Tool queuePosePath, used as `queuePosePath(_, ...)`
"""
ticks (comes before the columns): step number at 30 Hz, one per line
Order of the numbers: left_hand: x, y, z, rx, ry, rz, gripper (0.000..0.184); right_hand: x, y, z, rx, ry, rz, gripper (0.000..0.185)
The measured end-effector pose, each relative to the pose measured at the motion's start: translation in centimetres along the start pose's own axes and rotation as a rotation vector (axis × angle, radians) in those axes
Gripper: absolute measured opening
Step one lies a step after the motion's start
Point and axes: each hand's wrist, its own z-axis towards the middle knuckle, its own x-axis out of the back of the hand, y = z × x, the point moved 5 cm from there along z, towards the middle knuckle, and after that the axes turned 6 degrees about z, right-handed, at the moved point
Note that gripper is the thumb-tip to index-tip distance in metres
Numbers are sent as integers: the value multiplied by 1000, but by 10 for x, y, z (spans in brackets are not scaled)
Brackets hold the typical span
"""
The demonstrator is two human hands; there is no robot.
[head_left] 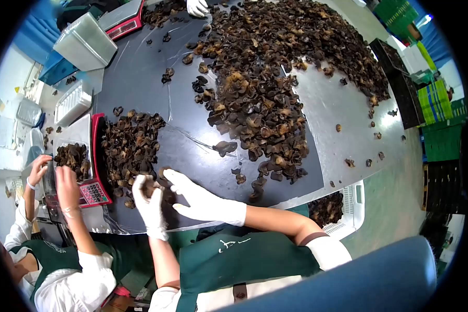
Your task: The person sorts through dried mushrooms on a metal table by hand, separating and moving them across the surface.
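Note:
My left hand (150, 204), in a white glove, curls its fingers and thumb around a brown wood ear mushroom (150, 189) near the table's front edge. To its right, my right hand (195, 196), gloved too, reaches in with fingers stretched and thumb apart. Its fingertips are close to a dark piece by the left hand; whether they touch is unclear. Dark mushrooms show between the two hands, partly hidden by them. Just beyond the left hand lies a sorted heap of wood ears (131, 145). A lone mushroom (224, 148) lies on the dark sheet.
A large wood ear pile (260, 99) covers the table's middle and far side. At left, a co-worker's bare hands (67, 190) are at a filled tray on a red scale (100, 156). Stacked clear trays (86, 41) stand farther back. A white crate (354, 208) sits below the right edge.

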Motion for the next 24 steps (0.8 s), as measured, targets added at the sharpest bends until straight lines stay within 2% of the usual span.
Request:
queuePosePath(1,17,10,13,-91,152,296,71,-1,-3,5,61,17,-123,69)
queuePosePath(2,26,13,19,2,184,474,80,1,-2,8,98,-42,-293,70)
queuePosePath(3,35,15,24,99,218,650,90,13,-12,10,-30,-126,-356,64)
queuePosePath(4,46,6,28,12,242,892,96,28,-12,7,-12,-124,-466,59)
queuePosePath(5,44,18,30,100,234,893,96,43,-9,1,3,-123,-576,54)
queuePosePath(7,37,20,33,15,260,904,90,83,-4,-22,1,22,-719,47)
queuePosePath(8,23,35,33,162,192,691,82,100,-3,-35,-37,64,-825,50)
queuePosePath(9,7,34,34,-33,179,478,72,116,-2,-47,-77,107,-930,52)
queuePosePath(10,-14,39,36,-159,82,425,60,124,3,-62,-125,121,-1013,56)
queuePosePath(11,-42,55,34,-173,-12,377,46,127,8,-79,-176,136,-1094,60)
queuePosePath(12,-67,67,35,-414,-88,501,38,126,12,-92,-214,84,-1113,67)
queuePosePath(15,-139,81,31,-558,-295,481,38,116,20,-126,-234,10,-1077,72)
queuePosePath(17,-178,79,30,-650,-410,476,47,115,27,-135,-223,49,-1107,71)
queuePosePath(20,-214,56,28,-708,-460,639,45,115,27,-127,-93,114,-1106,69)
queuePosePath(23,-219,40,37,-661,-399,558,28,112,38,-109,-64,105,-1078,47)
queuePosePath(24,-218,42,42,-565,-418,500,24,113,39,-104,22,163,-1050,31)
